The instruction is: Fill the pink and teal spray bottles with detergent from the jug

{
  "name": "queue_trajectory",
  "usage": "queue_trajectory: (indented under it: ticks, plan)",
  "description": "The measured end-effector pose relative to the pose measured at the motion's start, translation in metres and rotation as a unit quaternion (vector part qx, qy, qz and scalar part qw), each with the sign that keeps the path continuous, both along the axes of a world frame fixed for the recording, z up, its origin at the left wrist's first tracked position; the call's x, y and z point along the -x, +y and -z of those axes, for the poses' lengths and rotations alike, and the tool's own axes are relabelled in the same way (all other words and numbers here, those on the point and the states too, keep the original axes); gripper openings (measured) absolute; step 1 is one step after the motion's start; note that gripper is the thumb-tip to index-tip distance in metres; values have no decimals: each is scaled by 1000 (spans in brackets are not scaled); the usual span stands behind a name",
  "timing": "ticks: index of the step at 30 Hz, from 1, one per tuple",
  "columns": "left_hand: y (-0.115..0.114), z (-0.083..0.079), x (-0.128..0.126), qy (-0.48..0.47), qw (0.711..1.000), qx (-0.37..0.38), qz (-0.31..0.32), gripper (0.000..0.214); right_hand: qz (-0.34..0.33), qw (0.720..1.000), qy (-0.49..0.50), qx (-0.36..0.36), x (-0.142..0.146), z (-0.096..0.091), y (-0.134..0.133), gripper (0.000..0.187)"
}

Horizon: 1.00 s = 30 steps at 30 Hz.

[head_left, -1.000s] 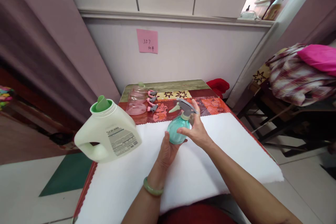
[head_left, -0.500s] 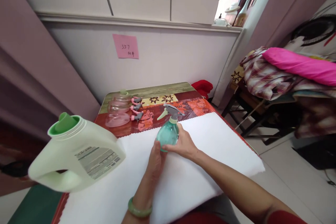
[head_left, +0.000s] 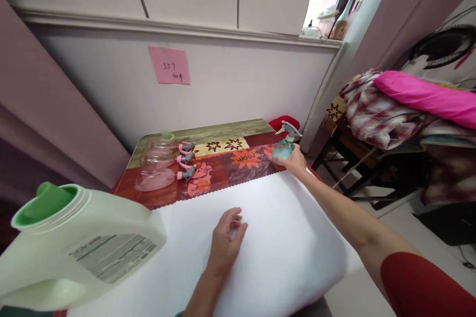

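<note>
At the table's far right corner my right hand (head_left: 296, 160) grips a teal spray bottle (head_left: 283, 150) with a grey trigger head, its fingers around the body. The bottle stands nearly upright. My left hand (head_left: 227, 237) is over the white cloth (head_left: 267, 218), holding nothing, its fingers curled with a gap between thumb and fingertips. Several clear pink spray bottles (head_left: 156, 179) with grey and pink trigger heads lie on their sides at the table's far left. Nearer on the left is a large pale green jug (head_left: 122, 218) with a green spout in its uncapped mouth.
A patterned red cover (head_left: 238, 178) lies over the table beyond the cloth. Behind it is a wall with a pink paper note (head_left: 169, 65). To the right, clothes (head_left: 375, 109) are heaped on a dark wooden chair or stool. Something red (head_left: 275, 124) sits behind the table corner.
My right hand has carried the teal spray bottle from the middle to the far right corner. My left hand has let go of it and stays over the cloth. The view has shifted slightly.
</note>
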<state>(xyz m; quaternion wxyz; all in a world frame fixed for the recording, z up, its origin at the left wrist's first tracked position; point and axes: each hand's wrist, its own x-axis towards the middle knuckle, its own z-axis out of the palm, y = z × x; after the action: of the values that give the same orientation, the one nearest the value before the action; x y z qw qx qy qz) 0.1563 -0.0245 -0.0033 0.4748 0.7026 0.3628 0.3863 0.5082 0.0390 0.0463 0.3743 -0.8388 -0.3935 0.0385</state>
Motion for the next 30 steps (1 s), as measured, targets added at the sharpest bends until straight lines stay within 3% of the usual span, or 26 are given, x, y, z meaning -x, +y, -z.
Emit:
queue_trajectory:
  ticks: [2, 4, 7, 12, 15, 19, 23, 26, 30]
  plan:
    - [-2, 3, 0, 67, 988, -141, -3, 31, 29, 999, -8, 21, -16, 6, 11, 87]
    - [-3, 7, -1, 142, 957, -250, -30, 37, 51, 998, -15, 42, -28, 14, 23, 89]
    - [-3, 15, -5, 271, 905, -318, -85, 52, 50, 997, -18, 62, -40, 28, 38, 91]
    - [0, 20, -10, 419, 858, -287, -77, 68, -50, 999, -8, 9, -57, 43, 40, 109]
    - [0, 15, -13, 453, 849, -267, -56, 69, -96, 995, -11, -22, -74, 47, 21, 103]
    - [0, 8, -19, 473, 846, -242, -43, 71, -11, 998, -42, 48, -103, 49, -19, 62]
    - [0, 7, -24, 487, 842, -228, -44, 72, 47, 990, -17, 128, -125, 47, -48, 36]
    - [0, 8, -26, 496, 837, -227, -45, 72, 52, 988, -1, 145, -130, 47, -49, 32]
    - [0, 7, -28, 504, 831, -230, -51, 71, 59, 989, -1, 133, -126, 46, -32, 36]
